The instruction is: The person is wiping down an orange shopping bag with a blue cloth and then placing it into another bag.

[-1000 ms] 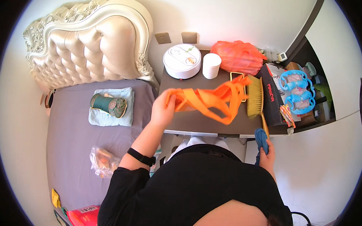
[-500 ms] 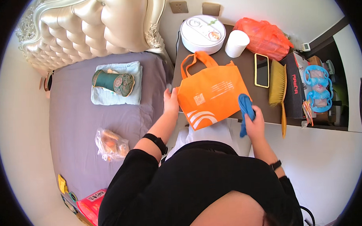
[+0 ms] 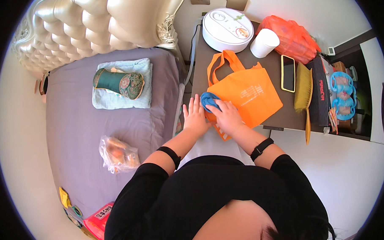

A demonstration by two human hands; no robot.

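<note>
An orange cloth bag (image 3: pixel 254 96) with two looped handles lies on the dark bedside table, its lower corner hanging over the near edge. My right hand (image 3: pixel 228 118) is closed on a bunched blue cloth (image 3: pixel 209 101) and presses it against the bag's left side. Close by on the left, my left hand (image 3: pixel 196 120) has its fingers stretched out and apart, next to the bag's edge and the blue cloth. Its thumb reaches toward the bag's lower left part, where the contact is hard to make out.
Behind the bag stand a round white appliance (image 3: pixel 227 30), a white cylinder (image 3: pixel 264 43) and a red plastic bag (image 3: pixel 288 38). To the right lie a phone (image 3: pixel 288 73) and a yellow-bristled brush (image 3: pixel 304 88). The bed (image 3: pixel 78 132) on the left holds a green pillow (image 3: pixel 118 83).
My right hand has carried the blue cloth from the bag's right side across to its left side. My left hand has spread its fingers, and the bag has shifted right and turned.
</note>
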